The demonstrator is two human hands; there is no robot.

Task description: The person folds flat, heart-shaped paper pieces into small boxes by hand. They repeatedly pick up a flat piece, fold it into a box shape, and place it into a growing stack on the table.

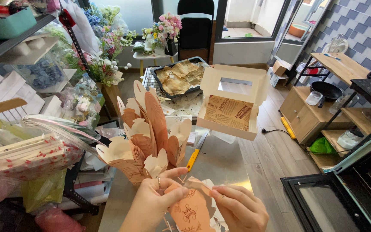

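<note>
A crowded flower workshop surrounds a steel bench [220, 165], with bouquets on shelves at the left and an open oven at the lower right. At the near edge, both hands close on one peach petal-shaped paper wrapper [193, 210] that bears dark script. The left hand [151, 206] pinches its upper left edge between thumb and fingers, a ring on one finger, while the right hand [239, 210] grips its right side. The wrapper stands roughly upright between them, its long axis running from the person outward, equally close to both hands. Just beyond the left hand rises a fanned stack of like wrappers [147, 137]. Farther back lie a yellow-handled knife [196, 152] and an open windowed box [232, 103].
</note>
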